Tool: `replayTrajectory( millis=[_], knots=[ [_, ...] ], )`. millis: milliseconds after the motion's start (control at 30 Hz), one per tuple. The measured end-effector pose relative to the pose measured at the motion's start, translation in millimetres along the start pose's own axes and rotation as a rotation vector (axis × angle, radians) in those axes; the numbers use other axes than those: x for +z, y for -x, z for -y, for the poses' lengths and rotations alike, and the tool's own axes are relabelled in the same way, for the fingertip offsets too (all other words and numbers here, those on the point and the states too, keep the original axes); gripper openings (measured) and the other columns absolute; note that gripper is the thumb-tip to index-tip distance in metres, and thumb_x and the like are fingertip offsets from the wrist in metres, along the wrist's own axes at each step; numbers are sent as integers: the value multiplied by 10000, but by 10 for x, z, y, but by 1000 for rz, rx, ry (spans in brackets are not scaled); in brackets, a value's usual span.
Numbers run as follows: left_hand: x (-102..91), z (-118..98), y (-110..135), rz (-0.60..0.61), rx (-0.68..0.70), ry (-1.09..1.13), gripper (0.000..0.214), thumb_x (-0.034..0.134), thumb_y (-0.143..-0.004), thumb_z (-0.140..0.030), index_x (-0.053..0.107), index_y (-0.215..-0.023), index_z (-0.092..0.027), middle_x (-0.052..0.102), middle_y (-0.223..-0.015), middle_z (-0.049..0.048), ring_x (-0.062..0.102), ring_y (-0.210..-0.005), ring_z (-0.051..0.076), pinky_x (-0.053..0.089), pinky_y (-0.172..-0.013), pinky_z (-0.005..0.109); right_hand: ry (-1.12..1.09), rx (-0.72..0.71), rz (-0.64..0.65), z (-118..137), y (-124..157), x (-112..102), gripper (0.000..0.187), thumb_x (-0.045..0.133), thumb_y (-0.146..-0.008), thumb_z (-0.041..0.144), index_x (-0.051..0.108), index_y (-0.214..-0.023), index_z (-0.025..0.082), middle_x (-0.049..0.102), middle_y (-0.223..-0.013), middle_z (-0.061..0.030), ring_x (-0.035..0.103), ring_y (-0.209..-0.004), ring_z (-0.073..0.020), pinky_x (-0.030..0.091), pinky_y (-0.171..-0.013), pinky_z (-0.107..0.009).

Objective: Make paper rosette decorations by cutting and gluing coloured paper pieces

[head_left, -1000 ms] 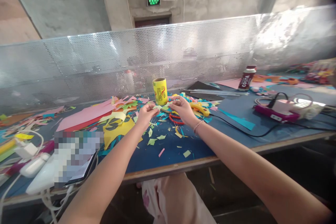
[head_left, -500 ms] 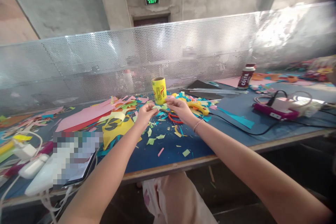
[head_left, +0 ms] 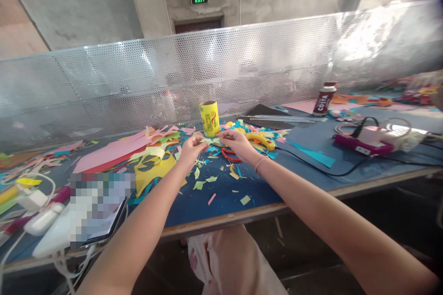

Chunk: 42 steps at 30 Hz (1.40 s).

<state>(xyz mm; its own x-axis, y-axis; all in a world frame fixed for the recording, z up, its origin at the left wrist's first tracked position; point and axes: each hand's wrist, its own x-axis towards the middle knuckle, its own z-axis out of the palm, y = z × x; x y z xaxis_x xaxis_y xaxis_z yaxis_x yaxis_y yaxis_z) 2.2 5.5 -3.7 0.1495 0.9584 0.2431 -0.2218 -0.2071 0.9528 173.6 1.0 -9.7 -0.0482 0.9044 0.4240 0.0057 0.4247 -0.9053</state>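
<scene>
In the middle of the head view my left hand (head_left: 193, 150) is closed, thumb and fingertips pinched on the left end of a small pale green paper piece (head_left: 210, 142). My right hand (head_left: 238, 144) is closed at the same piece's right end, its fingers bent over it. Just behind stands a yellow cardboard tube (head_left: 209, 120) with printed lettering. Beside my right hand a red loop (head_left: 231, 156), looking like a scissors handle, is partly hidden. A yellow glue gun (head_left: 260, 141) with a black cord lies to the right of that hand.
Paper scraps (head_left: 200, 185) cover the blue table (head_left: 221, 209). Pink sheets (head_left: 110, 154) and yellow paper (head_left: 157, 173) lie left, near a tablet (head_left: 104, 228) and cables. A brown bottle (head_left: 323, 100) and a purple power strip (head_left: 363, 145) stand right. A perforated metal screen (head_left: 138, 83) runs behind.
Both hands stay over the same spot with the green paper. My right fingers have lowered slightly and closed in toward it. The whole view has shifted a little.
</scene>
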Motion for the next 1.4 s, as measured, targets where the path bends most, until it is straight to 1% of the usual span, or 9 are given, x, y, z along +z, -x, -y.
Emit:
replayTrajectory(
  millis=[233,400,567,667,767,867,967,1200,1400],
  knots=[
    [6,1,0,5,2,2,314,733,-543,-248,536,-763,-145,574,-676,-15,571,-623,99,486,-697,296,42,-67,31,-28,-18,-18,283,616,-673,319,567,-903,160,588,-830,-25,558,-775,-124,463,-776,-311],
    [-7,-17,2,4,14,-6,291,724,-555,-242,533,-752,-143,569,-674,-13,568,-622,100,484,-684,289,173,-140,-15,-49,-51,-56,261,575,-686,245,554,-933,162,555,-875,-36,558,-780,-127,477,-768,-315],
    [-39,-15,-20,2,20,-33,274,712,-570,-241,535,-755,-143,583,-690,-5,569,-624,99,484,-695,297,303,-160,-141,53,-9,-114,580,569,-651,173,459,-1218,228,380,-1249,-106,545,-628,-68,515,-684,-305],
    [-51,-11,-28,-3,15,-35,267,710,-573,-226,537,-759,-143,593,-695,-3,569,-615,97,484,-697,299,350,-205,-160,73,9,-134,707,572,-648,151,358,-1315,245,395,-1236,-123,507,-541,-40,516,-674,-311],
    [-55,-14,-27,-8,11,-43,248,702,-584,-212,548,-766,-141,606,-693,6,574,-615,100,485,-700,296,322,-212,-17,18,-6,-119,596,549,-680,161,413,-1258,209,553,-1003,-81,550,-611,-91,503,-711,-325],
    [-59,-15,-29,-5,14,-56,241,699,-590,-207,560,-775,-137,619,-698,18,579,-619,104,486,-694,290,262,-193,113,-56,-30,-83,322,540,-697,196,541,-1017,167,602,-802,-44,588,-739,-148,482,-749,-337],
    [-62,-7,-35,-6,16,-56,240,703,-583,-202,564,-767,-134,622,-696,21,581,-619,106,487,-682,283,284,-142,72,-81,-37,-64,173,557,-686,242,562,-839,162,610,-759,-33,586,-704,-151,476,-700,-328],
    [-62,7,-32,6,19,-59,229,705,-577,-202,571,-754,-142,617,-705,16,577,-621,102,489,-677,279,215,-78,-41,13,-25,-58,183,629,-632,280,559,-762,170,613,-779,-28,589,-717,-150,476,-712,-322],
    [-64,37,-38,42,52,-127,255,707,-567,-247,591,-770,-142,617,-710,11,576,-633,108,490,-669,278,165,-85,1,13,-19,-25,190,629,-638,289,578,-772,164,616,-742,-23,579,-682,-134,479,-702,-304]
  ],
)
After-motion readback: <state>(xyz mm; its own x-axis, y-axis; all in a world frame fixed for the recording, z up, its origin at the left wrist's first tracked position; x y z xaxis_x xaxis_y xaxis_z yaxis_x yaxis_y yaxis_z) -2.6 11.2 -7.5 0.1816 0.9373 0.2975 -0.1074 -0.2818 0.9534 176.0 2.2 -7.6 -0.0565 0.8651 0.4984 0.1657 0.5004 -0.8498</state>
